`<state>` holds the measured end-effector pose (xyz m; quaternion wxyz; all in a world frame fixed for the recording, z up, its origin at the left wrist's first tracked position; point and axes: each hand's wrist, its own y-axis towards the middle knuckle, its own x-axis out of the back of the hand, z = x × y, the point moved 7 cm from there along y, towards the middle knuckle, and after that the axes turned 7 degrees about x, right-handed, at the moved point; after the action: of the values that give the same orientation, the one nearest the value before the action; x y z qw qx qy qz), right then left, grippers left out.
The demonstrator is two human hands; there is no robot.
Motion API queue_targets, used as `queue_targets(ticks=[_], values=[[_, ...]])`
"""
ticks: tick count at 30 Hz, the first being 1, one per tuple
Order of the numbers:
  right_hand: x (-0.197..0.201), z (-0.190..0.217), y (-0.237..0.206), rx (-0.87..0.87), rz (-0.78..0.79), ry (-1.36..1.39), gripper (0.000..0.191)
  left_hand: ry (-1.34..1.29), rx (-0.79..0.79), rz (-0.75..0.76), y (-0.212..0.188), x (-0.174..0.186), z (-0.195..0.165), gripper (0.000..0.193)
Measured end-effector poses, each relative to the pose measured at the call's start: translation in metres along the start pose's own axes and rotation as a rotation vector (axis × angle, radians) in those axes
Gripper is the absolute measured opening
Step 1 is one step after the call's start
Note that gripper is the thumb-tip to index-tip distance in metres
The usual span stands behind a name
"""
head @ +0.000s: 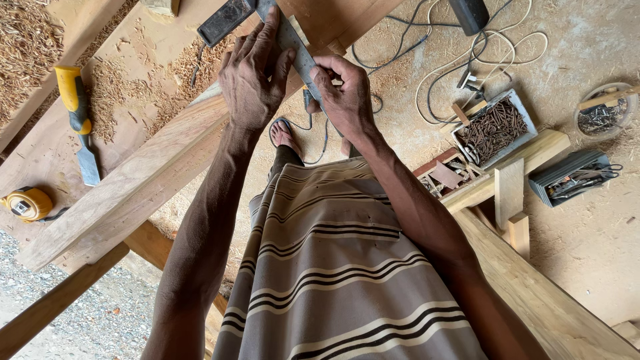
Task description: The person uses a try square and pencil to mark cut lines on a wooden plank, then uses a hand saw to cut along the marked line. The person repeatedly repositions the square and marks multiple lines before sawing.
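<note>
The left hand [252, 77] lies flat, fingers spread and open, pressing down on a metal try square [293, 47] whose blade runs across the end of a long wooden plank [127, 187]. The right hand [343, 93] is closed in a pinch beside the blade's edge, its fingertips [325, 75] drawn together against the steel; it seems to grip a small marking tool, though the tool itself is hidden. The square's dark stock [225, 21] sits at the top of the view, on the table [40, 143].

The plank rests slantwise on the table, amid scattered wood shavings [107, 93]. A yellow-handled chisel [79, 123] lies on the table well to the left of the hands, and a yellow tape measure [27, 203] sits near the table's lower left edge. On the floor, a tray of rusty nails [495, 128] stands to the right, with a round container [605, 110] and a dark tray of tools [577, 177] further out. White and dark cables [467, 60] curl over the floor above them. The person's striped cloth [340, 267] fills the lower middle, and a sandalled foot [284, 137] shows under the hands.
</note>
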<state>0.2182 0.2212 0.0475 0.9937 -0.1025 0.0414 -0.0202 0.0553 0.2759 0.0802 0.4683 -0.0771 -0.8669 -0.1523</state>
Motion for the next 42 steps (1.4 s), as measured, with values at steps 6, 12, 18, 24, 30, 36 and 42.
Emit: queue_targets(ticks=[6,12,18,24,30,36,42], values=[[-0.010,-0.004,0.023,0.075,0.029,0.012,0.028,-0.006,0.000,-0.006,0.017,0.005,0.011,0.064],[-0.027,-0.003,0.072,0.150,0.059,-0.105,0.021,-0.051,0.056,0.060,0.057,0.022,0.023,0.061],[-0.023,0.019,0.123,0.200,0.068,-0.271,0.023,-0.050,0.182,0.143,0.121,0.027,0.022,0.060],[-0.015,0.008,0.134,-0.047,0.087,0.067,0.023,-0.053,0.103,0.073,0.132,0.019,0.016,0.063],[-0.045,0.014,0.139,-0.040,0.090,0.067,0.018,-0.111,0.171,0.141,0.128,0.023,0.060,0.065],[-0.067,0.011,0.169,-0.294,-0.031,0.092,0.017,-0.123,0.188,0.177,0.166,0.035,0.102,0.070],[-0.062,0.004,0.167,-0.362,-0.071,0.048,0.020,-0.151,0.212,0.237,0.169,0.023,0.110,0.064]])
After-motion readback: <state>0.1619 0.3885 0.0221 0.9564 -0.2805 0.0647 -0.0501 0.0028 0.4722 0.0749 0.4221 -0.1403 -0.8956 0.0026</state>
